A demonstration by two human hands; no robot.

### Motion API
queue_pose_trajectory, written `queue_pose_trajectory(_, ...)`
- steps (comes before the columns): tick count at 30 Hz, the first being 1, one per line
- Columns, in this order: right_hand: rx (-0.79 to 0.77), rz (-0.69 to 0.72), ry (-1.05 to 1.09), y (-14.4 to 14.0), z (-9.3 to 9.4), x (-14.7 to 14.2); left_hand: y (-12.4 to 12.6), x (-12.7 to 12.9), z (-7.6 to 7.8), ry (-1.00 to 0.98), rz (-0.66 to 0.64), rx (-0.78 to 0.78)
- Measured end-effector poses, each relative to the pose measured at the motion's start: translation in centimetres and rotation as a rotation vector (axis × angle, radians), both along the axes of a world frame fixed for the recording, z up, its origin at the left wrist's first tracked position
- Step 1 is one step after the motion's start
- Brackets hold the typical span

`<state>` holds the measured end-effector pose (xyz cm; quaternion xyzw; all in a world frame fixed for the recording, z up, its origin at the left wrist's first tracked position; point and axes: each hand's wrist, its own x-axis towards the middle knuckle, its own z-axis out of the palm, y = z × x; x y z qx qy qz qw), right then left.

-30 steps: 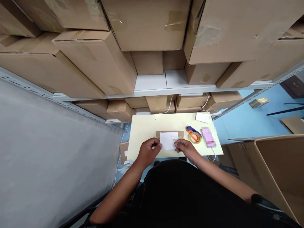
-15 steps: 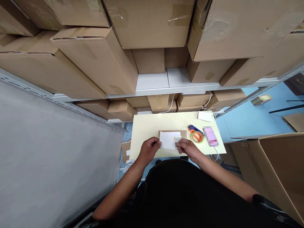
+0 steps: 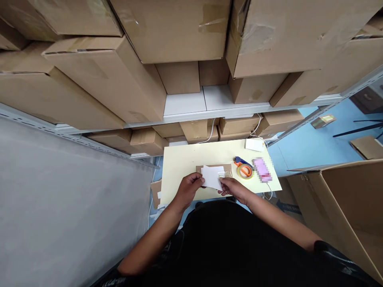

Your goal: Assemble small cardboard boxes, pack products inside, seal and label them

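A sheet of white paper (image 3: 212, 176) is held between my two hands, above the near half of the pale yellow table (image 3: 179, 159). My left hand (image 3: 191, 186) pinches its left edge between thumb and fingers. At the lower right corner, my right hand (image 3: 232, 188) is closed on the same paper. Beneath it lies a flat brown cardboard piece (image 3: 228, 167), mostly covered. Beside my right fingertips on the cardboard is a clear, shiny plastic piece (image 3: 226, 174), whose kind I cannot make out.
Right on the table are a tape dispenser with a blue head (image 3: 243, 162), a tape roll (image 3: 245, 171), a blurred pink object (image 3: 262, 169) and a white box (image 3: 254, 144). Shelves of cardboard boxes (image 3: 185, 36) rise behind. A large open carton (image 3: 317, 195) stands at right, a grey wall (image 3: 60, 191) at left.
The white paper has been lifted and tilted off the cardboard. My right hand has shifted from beside the clear plastic onto the paper's right corner. The view has turned slightly.
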<state>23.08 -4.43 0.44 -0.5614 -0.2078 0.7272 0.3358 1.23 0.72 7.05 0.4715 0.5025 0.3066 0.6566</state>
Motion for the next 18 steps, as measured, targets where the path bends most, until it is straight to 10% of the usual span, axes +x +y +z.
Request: queue_pose_trajectory(18,0.337,-0.046,-0.742,1.9,-1.7,2.5,0.9,0.1,-6.4,0.668,-0.131,0.2)
